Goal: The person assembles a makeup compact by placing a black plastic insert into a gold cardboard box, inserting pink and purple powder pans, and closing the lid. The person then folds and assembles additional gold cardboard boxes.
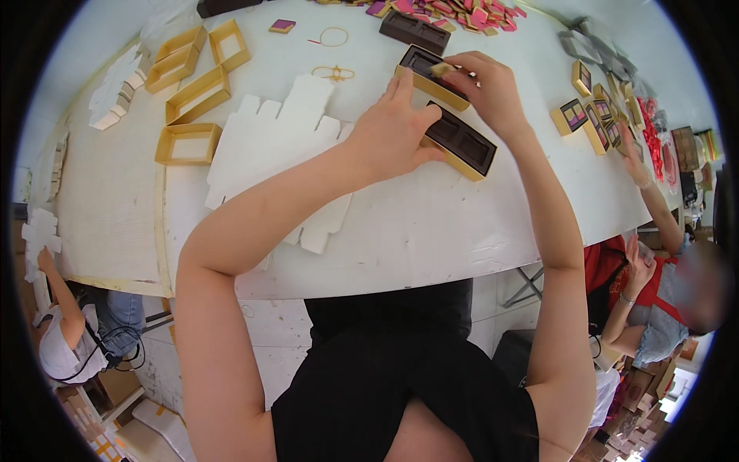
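Nearest the camera is the person's black shirt [400, 369], with both bare forearms rising from it to the white table [431, 223]. The left hand [396, 131] lies pressed on the long gold box [454, 115] that holds a dark brown sectioned tray [462, 142], fingers flat along its near side rather than closed around it. The right hand [481, 88] pinches a small tan piece [442, 69] over the far end of the same box. By the look of it, the box is being filled section by section — the next move calls for setting that piece squarely into an open section while the left hand steadies the box.

Around it: flat white die-cut cards [269, 146] just left of the left hand, empty gold frames [192, 96] farther left, a pile of pink and gold pieces [462, 14] at the far edge, a spare brown tray [414, 32] near it. Nothing blocks the box — other people work at both sides, well apart.
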Demonstrator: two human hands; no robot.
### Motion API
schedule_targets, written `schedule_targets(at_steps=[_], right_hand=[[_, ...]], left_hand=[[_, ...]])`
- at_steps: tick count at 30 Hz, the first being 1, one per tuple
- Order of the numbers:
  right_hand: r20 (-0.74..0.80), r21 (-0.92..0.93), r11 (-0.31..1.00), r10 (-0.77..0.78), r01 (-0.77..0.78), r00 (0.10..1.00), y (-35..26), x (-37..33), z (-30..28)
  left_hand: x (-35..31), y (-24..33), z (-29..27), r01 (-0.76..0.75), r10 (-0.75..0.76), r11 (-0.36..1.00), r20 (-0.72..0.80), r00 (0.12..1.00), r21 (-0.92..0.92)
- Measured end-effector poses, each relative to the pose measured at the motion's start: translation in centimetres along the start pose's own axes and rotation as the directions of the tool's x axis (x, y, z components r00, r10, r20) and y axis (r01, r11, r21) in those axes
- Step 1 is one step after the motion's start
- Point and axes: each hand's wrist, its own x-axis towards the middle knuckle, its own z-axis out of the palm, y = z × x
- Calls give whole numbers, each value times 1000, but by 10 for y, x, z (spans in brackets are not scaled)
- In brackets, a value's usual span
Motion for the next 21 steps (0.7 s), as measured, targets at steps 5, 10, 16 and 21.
schedule_targets(at_steps=[5,10,16,21], right_hand=[[-97,-299,898,-364,321,926,1,3,26],[44,-379,835,-415,399,909,12,2,24],[185,-548,798,-176,251,967,-13,6,29],[112,-551,758,-346,348,932,11,0,30]], left_hand=[[-1,-6,7,3,-5,1000,-54,999,-28],[11,-23,9,30,20,979,-241,970,202],[17,-26,-4,103,-99,988,43,994,-118],[17,-23,-4,53,-54,992,-4,999,-111]])
